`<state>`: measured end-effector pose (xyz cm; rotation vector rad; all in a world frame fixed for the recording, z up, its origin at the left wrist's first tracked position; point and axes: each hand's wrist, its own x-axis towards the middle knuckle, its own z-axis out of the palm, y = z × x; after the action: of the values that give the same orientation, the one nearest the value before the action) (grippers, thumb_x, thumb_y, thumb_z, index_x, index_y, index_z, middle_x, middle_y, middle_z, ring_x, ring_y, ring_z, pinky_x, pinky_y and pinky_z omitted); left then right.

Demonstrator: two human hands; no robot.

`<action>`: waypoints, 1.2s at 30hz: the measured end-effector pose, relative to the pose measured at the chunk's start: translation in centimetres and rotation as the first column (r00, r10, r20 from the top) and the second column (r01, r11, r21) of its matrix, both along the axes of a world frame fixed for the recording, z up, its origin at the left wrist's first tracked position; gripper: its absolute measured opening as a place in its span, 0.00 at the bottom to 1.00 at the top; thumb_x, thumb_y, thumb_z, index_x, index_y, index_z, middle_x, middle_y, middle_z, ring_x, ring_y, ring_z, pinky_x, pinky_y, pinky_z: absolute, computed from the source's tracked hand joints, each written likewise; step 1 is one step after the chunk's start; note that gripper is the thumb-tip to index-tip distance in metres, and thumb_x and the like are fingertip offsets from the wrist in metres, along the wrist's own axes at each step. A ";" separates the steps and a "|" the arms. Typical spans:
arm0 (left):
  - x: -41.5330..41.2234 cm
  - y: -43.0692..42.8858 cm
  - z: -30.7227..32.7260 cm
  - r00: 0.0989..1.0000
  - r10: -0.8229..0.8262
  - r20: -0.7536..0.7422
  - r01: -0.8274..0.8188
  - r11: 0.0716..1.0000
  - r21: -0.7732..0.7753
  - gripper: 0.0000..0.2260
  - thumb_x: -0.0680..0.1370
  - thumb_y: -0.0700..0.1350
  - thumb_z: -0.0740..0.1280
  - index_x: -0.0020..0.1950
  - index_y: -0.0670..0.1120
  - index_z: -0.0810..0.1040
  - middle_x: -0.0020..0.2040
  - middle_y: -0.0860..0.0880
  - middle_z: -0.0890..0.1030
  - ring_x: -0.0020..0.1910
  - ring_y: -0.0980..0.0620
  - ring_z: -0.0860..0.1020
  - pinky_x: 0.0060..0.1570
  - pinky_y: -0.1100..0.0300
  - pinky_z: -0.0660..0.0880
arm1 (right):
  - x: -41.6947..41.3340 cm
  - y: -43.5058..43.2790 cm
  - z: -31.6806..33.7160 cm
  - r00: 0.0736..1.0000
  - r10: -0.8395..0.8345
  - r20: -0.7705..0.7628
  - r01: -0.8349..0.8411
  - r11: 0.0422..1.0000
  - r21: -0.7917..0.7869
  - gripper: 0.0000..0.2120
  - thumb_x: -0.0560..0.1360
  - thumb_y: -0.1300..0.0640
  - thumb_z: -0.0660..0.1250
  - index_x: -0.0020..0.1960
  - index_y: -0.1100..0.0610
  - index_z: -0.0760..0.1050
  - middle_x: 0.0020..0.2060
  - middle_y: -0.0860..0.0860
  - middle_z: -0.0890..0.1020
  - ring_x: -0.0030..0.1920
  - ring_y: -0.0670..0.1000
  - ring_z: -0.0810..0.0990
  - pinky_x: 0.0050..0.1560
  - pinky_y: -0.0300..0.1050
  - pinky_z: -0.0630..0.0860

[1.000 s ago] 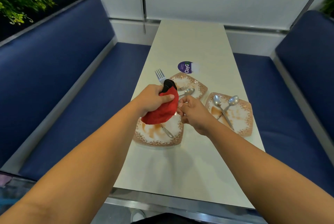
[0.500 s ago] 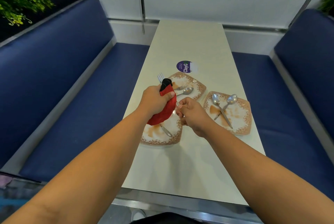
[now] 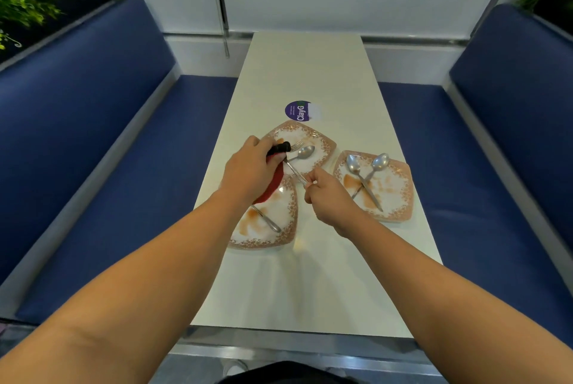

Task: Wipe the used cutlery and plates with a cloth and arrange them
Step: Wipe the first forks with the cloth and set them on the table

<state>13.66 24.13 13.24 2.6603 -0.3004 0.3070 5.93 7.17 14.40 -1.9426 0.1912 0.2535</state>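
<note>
Head view: clenched red cloth (image 3: 273, 186) in left hand (image 3: 248, 172), pinched near end of cutlery handle (image 3: 294, 170) with right hand (image 3: 328, 197). Lay above near plate's (image 3: 263, 244) 1 o'clock corner, long axis running toward 11 o'clock from pinch, far end meeting cloth. Judged left hand nearer that end.

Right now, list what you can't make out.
All head view.
Head of the held cutlery, pinched by the right hand: buried in the cloth the left hand grips.
Head of the loose cutlery on the near plate: under the cloth.
Print on the sticker: too tiny.
</note>
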 end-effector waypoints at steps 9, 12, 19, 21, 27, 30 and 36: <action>-1.7 -5.0 -0.6 0.993 -0.068 0.094 0.069 0.998 -0.009 0.11 0.80 0.50 0.67 0.59 0.48 0.82 0.52 0.51 0.79 0.45 0.48 0.77 0.40 0.54 0.75 | -1.2 -2.7 -0.8 1.000 -0.014 -0.025 0.014 0.999 -0.030 0.08 0.80 0.63 0.53 0.48 0.56 0.70 0.41 0.55 0.75 0.35 0.52 0.68 0.34 0.44 0.66; -1.1 -5.5 -0.7 0.997 0.042 0.072 -0.040 0.999 -0.028 0.11 0.80 0.50 0.66 0.59 0.49 0.83 0.52 0.50 0.78 0.45 0.48 0.76 0.39 0.55 0.72 | -1.9 -3.9 -1.2 0.999 -0.007 -0.043 0.006 1.000 -0.021 0.08 0.80 0.62 0.54 0.52 0.58 0.72 0.41 0.55 0.76 0.36 0.53 0.69 0.34 0.45 0.67; -1.2 -7.4 -0.8 0.990 0.134 0.037 -0.127 0.980 -0.150 0.13 0.81 0.50 0.65 0.62 0.47 0.81 0.52 0.47 0.78 0.46 0.47 0.76 0.41 0.57 0.70 | -4.0 -8.3 -3.6 0.979 -0.091 -0.183 0.112 0.988 0.107 0.07 0.78 0.64 0.55 0.46 0.57 0.70 0.36 0.54 0.73 0.33 0.52 0.67 0.33 0.45 0.65; -1.8 -8.2 -1.0 0.994 0.105 0.037 -0.097 0.980 -0.176 0.13 0.81 0.50 0.66 0.62 0.47 0.81 0.52 0.48 0.79 0.46 0.47 0.76 0.41 0.56 0.71 | -5.2 -10.3 -4.9 0.969 -0.133 -0.208 0.158 0.981 0.112 0.08 0.79 0.65 0.53 0.47 0.57 0.69 0.36 0.54 0.73 0.33 0.51 0.66 0.33 0.44 0.64; -3.5 -10.6 -2.7 1.000 0.013 0.013 -0.010 0.981 -0.192 0.12 0.80 0.53 0.66 0.55 0.47 0.81 0.48 0.49 0.80 0.43 0.49 0.76 0.39 0.57 0.68 | -9.1 -15.1 -8.8 0.960 -0.167 -0.226 0.140 0.982 -0.129 0.10 0.81 0.61 0.54 0.42 0.54 0.67 0.38 0.51 0.72 0.36 0.50 0.66 0.35 0.43 0.64; -4.4 -11.5 -3.7 1.000 0.000 -0.029 -0.005 0.981 -0.193 0.12 0.80 0.53 0.67 0.54 0.46 0.82 0.47 0.49 0.81 0.43 0.49 0.76 0.39 0.56 0.68 | -10.3 -16.7 -9.9 0.957 -0.143 -0.251 0.094 0.976 -0.198 0.11 0.83 0.60 0.54 0.43 0.54 0.68 0.39 0.51 0.73 0.36 0.49 0.67 0.35 0.41 0.65; -6.4 -12.9 -4.6 0.993 -0.010 -0.119 -0.019 0.971 -0.240 0.12 0.80 0.54 0.66 0.55 0.47 0.79 0.48 0.51 0.80 0.46 0.50 0.76 0.43 0.56 0.69 | -11.2 -18.1 -11.1 0.940 -0.155 -0.303 0.077 0.964 -0.254 0.09 0.81 0.62 0.54 0.47 0.56 0.73 0.41 0.52 0.75 0.38 0.50 0.71 0.36 0.42 0.69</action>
<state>7.26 11.28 8.64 2.4281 -0.2056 0.1722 -5.32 -10.97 3.29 -2.1101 0.5743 0.4866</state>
